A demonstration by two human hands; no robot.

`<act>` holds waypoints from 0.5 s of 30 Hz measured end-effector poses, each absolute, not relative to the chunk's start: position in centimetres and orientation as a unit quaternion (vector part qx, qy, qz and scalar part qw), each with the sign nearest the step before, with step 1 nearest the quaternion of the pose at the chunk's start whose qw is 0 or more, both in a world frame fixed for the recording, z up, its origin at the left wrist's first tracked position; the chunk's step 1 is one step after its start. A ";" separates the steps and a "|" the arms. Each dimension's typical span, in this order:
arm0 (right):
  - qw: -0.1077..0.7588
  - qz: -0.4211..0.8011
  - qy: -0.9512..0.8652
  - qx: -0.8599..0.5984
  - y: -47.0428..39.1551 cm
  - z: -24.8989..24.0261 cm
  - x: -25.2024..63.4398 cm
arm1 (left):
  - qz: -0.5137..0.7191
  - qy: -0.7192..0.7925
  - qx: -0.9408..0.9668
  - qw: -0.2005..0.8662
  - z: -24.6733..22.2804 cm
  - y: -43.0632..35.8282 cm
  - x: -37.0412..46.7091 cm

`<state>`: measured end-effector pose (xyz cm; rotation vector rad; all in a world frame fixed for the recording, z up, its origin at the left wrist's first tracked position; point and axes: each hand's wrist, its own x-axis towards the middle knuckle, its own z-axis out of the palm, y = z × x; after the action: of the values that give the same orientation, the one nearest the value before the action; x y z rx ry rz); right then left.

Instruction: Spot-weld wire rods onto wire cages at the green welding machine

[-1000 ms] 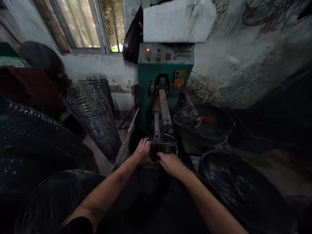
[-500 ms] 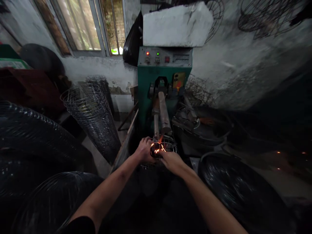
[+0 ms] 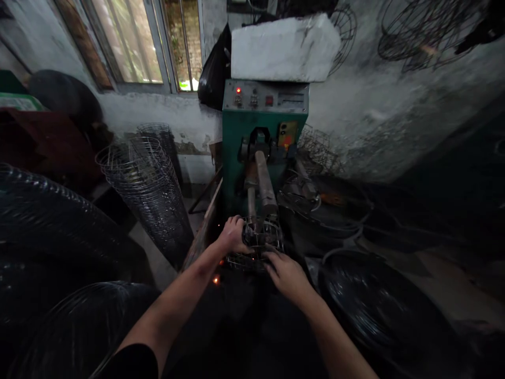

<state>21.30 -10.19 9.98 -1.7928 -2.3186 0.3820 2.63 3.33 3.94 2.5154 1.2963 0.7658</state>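
A round wire basket (image 3: 278, 234) sits under the two metal arms (image 3: 266, 184) of a green machine (image 3: 236, 126). My left hand (image 3: 233, 235) is closed on the basket's left rim, its thumb reaching inward. On the near right side, my right hand (image 3: 284, 271) rests its slightly spread fingers on the wires; it looks loose rather than gripping. Small orange sparks fall below and left of the basket. A red light glows on the machine's panel (image 3: 292, 100).
Stacked wire baskets (image 3: 152, 184) lean at the left. Black coiled wire (image 3: 366, 295) lies at the right, beside a dark round tub (image 3: 335, 226). A white foam block (image 3: 284, 47) tops the machine. More wire bundles (image 3: 79, 237) fill the far left.
The bright sparks at the basket have faded to a few falling ones. The panel's green light has gone off. My right hand has shifted slightly right and down, its fingers looser.
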 end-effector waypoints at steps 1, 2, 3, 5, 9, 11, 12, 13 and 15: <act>0.098 0.130 -0.780 -0.604 -10.2 9.7 21.4 | 0.256 0.442 0.853 0.108 4.1 3.3 2.6; 0.101 0.132 -0.779 -0.604 -10.2 9.4 21.5 | 0.254 0.443 0.853 0.109 4.1 3.3 2.6; 0.103 0.133 -0.779 -0.604 -10.3 9.2 21.6 | 0.253 0.443 0.853 0.108 4.2 3.3 2.7; 0.104 0.134 -0.781 -0.601 -10.3 8.7 21.8 | 0.255 0.443 0.854 0.101 4.2 3.3 2.7; 0.117 0.141 -0.784 -0.593 -10.6 7.9 22.3 | 0.256 0.443 0.854 0.093 4.2 3.5 2.8; 0.117 0.150 -0.781 -0.595 -10.9 7.8 22.5 | 0.250 0.445 0.854 0.101 4.5 3.7 2.9; 0.114 0.158 -0.779 -0.596 -11.0 7.7 22.5 | 0.249 0.446 0.854 0.102 4.7 3.8 2.9; 0.113 0.166 -0.778 -0.596 -11.1 7.7 22.6 | 0.249 0.449 0.852 0.102 4.8 4.0 2.9; 0.115 0.177 -0.775 -0.596 -11.2 7.7 22.7 | 0.252 0.457 0.848 0.095 5.0 4.5 2.9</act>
<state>22.66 -11.22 7.73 -1.7456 -2.2710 0.5173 2.87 4.48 4.98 2.5139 1.3544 0.7473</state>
